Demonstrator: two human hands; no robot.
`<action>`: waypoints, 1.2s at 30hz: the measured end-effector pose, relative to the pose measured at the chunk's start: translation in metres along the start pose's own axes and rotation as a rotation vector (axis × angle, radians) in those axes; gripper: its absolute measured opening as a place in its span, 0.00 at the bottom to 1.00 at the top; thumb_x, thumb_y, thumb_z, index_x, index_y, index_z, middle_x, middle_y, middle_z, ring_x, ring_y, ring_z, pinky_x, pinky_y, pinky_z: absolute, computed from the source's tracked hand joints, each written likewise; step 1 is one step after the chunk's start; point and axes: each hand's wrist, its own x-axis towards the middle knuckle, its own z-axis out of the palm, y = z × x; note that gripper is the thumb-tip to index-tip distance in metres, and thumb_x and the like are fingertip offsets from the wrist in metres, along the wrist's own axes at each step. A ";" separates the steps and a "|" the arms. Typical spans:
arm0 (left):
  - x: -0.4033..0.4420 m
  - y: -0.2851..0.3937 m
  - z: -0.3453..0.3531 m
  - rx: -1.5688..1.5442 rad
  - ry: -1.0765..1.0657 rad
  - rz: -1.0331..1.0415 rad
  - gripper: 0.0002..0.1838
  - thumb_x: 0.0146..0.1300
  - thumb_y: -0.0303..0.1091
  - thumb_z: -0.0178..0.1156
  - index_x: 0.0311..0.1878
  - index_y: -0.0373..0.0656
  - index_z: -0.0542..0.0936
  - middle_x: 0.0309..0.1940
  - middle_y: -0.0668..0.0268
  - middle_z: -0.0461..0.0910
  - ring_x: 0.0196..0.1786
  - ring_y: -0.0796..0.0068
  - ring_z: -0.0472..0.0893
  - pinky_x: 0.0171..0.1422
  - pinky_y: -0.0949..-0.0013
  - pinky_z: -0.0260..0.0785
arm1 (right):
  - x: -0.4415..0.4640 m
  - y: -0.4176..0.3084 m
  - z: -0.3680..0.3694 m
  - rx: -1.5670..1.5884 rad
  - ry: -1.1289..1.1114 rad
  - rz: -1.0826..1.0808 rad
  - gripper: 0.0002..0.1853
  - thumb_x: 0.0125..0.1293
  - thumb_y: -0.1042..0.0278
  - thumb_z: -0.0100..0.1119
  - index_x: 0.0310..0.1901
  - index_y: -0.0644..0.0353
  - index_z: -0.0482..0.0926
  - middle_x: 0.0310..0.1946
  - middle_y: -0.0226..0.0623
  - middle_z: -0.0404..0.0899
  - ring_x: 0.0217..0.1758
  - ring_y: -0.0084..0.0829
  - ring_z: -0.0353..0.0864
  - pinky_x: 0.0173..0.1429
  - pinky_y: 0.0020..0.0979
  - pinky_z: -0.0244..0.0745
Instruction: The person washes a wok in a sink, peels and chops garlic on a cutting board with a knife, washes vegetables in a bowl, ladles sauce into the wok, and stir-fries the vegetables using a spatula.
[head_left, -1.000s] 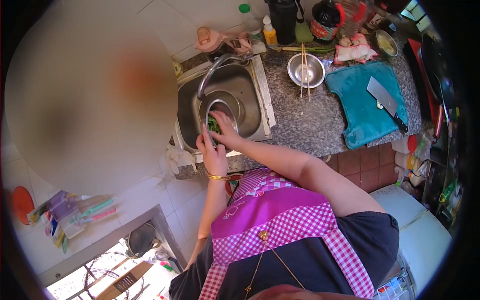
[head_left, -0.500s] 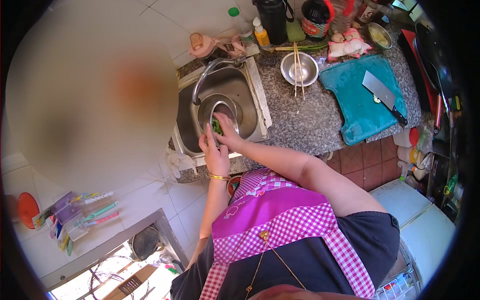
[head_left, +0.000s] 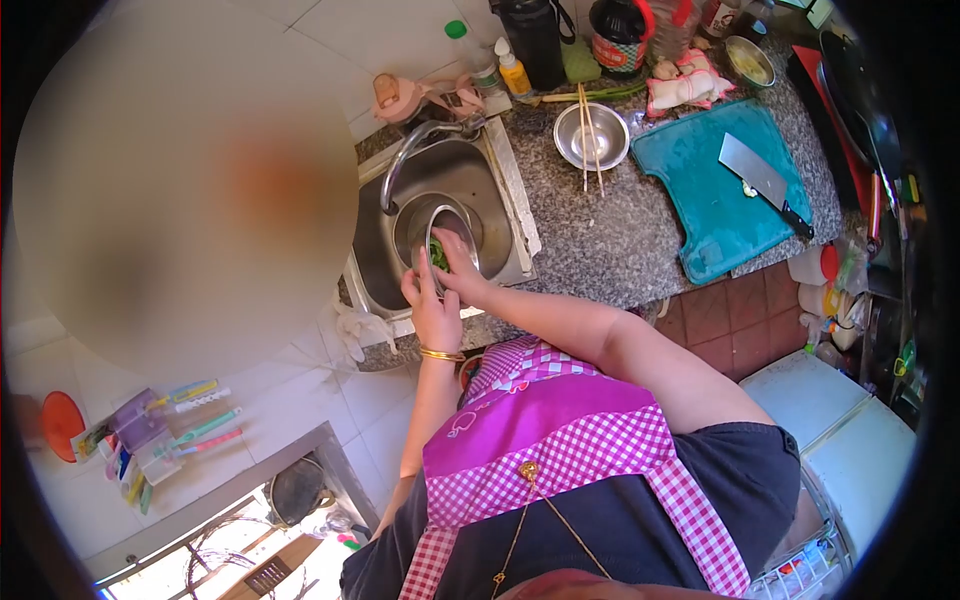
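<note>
A metal bowl (head_left: 466, 226) is tilted on its side over the sink (head_left: 505, 180). My left hand (head_left: 432, 308) is wrapped round its outer side, with gold bangles at the wrist. Inside the bowl lie chopped green leaves (head_left: 438, 254). My right hand (head_left: 462, 270) reaches in from the right, its fingers pressed against the leaves; some fingertips are hidden. Beneath the tilted bowl, a larger round metal basin (head_left: 408, 222) stands in the sink. The faucet (head_left: 390, 185) arches over the basin's left side, and no running water can be made out.
Right of the sink, a metal bowl (head_left: 567, 135) bears chopsticks (head_left: 590, 150) across its rim. A cleaver (head_left: 752, 168) rests on the teal cutting board (head_left: 700, 225). Bottles, including a yellow pump bottle (head_left: 513, 75), line the wall. A pale blurred object covers the upper left.
The camera view has shifted slightly. Both hands and the tilted bowl keep nearly the same position, with the right hand's fingers still inside against the leaves.
</note>
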 end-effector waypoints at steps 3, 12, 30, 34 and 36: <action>0.001 -0.001 0.000 0.017 -0.004 0.005 0.42 0.50 0.26 0.55 0.71 0.60 0.57 0.60 0.47 0.58 0.48 0.50 0.75 0.49 0.62 0.70 | 0.000 -0.001 0.001 0.006 0.015 0.000 0.38 0.56 0.61 0.60 0.66 0.60 0.56 0.62 0.52 0.57 0.68 0.51 0.54 0.70 0.43 0.50; 0.002 0.007 -0.001 0.039 -0.009 0.003 0.42 0.50 0.26 0.55 0.71 0.60 0.57 0.61 0.47 0.58 0.47 0.50 0.75 0.49 0.61 0.71 | 0.000 0.003 0.003 0.009 0.032 0.019 0.38 0.55 0.61 0.60 0.67 0.61 0.55 0.62 0.53 0.57 0.67 0.52 0.55 0.70 0.43 0.50; 0.001 0.009 0.005 0.068 0.004 0.044 0.40 0.50 0.27 0.54 0.71 0.58 0.58 0.59 0.49 0.58 0.44 0.52 0.76 0.47 0.60 0.71 | -0.003 0.001 -0.005 0.006 0.048 0.013 0.37 0.56 0.63 0.59 0.66 0.62 0.55 0.62 0.52 0.57 0.67 0.51 0.56 0.70 0.42 0.51; -0.001 0.006 0.006 0.051 0.008 0.065 0.40 0.51 0.27 0.54 0.70 0.58 0.59 0.59 0.48 0.58 0.46 0.50 0.76 0.48 0.60 0.71 | -0.004 0.001 -0.004 -0.022 0.046 0.002 0.36 0.59 0.60 0.58 0.66 0.64 0.55 0.62 0.53 0.58 0.66 0.51 0.57 0.69 0.42 0.51; -0.002 0.006 0.006 0.044 0.006 0.064 0.39 0.51 0.27 0.54 0.70 0.58 0.59 0.59 0.48 0.58 0.46 0.50 0.76 0.48 0.60 0.71 | -0.005 0.001 -0.004 -0.025 0.042 -0.001 0.36 0.60 0.59 0.59 0.66 0.64 0.55 0.62 0.53 0.58 0.66 0.51 0.57 0.69 0.42 0.51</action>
